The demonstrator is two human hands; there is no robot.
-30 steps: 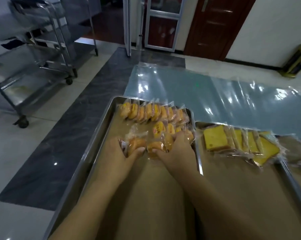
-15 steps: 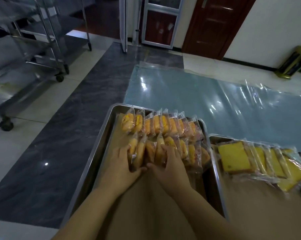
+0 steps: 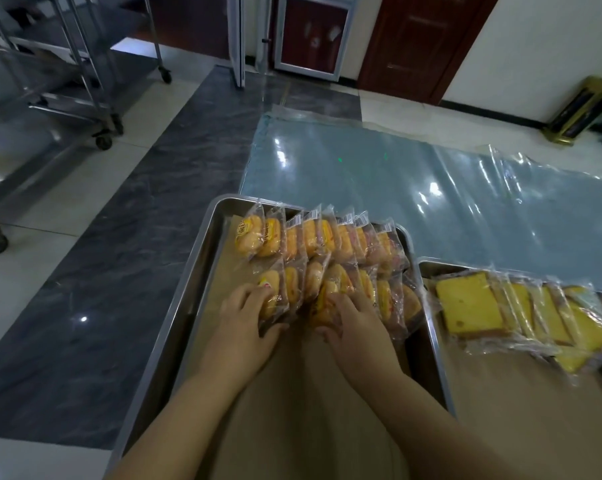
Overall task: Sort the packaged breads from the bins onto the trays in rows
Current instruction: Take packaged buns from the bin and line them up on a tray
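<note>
The fingers of the left hand [image 3: 244, 323] are curved over the leftmost packet of the near row of buns [image 3: 330, 292], with the thumb pressed under its lower edge, so this hand is closed on that packet. The right hand [image 3: 358, 330] lies just beside it, a little right of the middle of the frame; its fingers are spread lightly over the packets in the middle of the same row, and I cannot tell if they really grip one or only press on it. The near row stands on edge, each packet leaning on the next one. Directly behind it, touching it, is the far row of buns [image 3: 320, 235] — also overlapping, along the far wall of the left tray [image 3: 188, 306]. This metal tray is lined with brown paper [image 3: 275, 410], and its near half carries only the two forearms. At the right of the frame, the right tray [image 3: 427, 268] holds yellow cake slices [image 3: 472, 306] in clear wrappers, fanned in one row. Beyond both trays a blue sheet [image 3: 396, 174] under shiny plastic covers the floor, and a wheeled steel rack [image 3: 85, 74] stands in the upper left.
</note>
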